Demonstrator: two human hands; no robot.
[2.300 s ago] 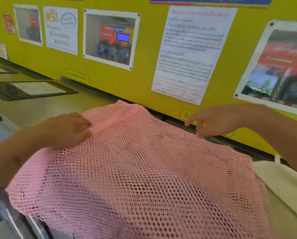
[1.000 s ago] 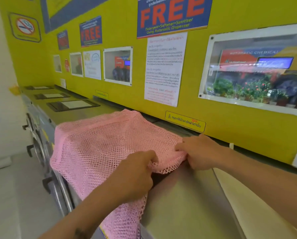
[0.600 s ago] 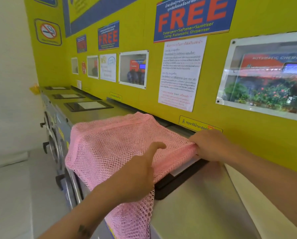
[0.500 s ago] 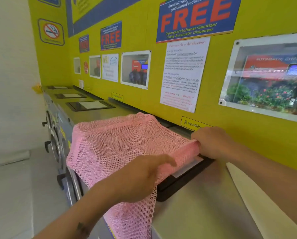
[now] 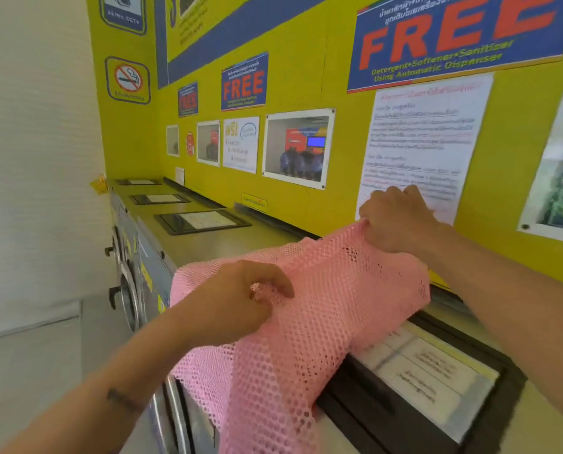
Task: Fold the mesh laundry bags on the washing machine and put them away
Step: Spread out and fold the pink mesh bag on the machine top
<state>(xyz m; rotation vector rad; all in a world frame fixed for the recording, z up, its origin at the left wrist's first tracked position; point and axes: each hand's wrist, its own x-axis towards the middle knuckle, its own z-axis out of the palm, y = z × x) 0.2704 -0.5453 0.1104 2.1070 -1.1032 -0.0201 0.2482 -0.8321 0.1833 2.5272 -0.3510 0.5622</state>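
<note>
A pink mesh laundry bag (image 5: 332, 290) is lifted above the top of the washing machine (image 5: 227, 247), with its lower part hanging over the machine's front edge. My right hand (image 5: 394, 221) grips the bag's far upper edge, raised near the yellow wall. My left hand (image 5: 240, 299) pinches the bag's near edge lower down, at the machine's front. The mesh stretches and sags between the two hands.
A black-framed label panel (image 5: 437, 385) lies on the machine top, partly under the bag. More machines with similar panels (image 5: 201, 221) run along to the left. The yellow wall (image 5: 306, 93) behind carries posters and framed windows. A grey floor (image 5: 44, 355) lies at the left.
Both hands have lifted the bag's right edge off the machine top and carried it up and leftward. The black label panel under it is now uncovered. The camera has come closer.
</note>
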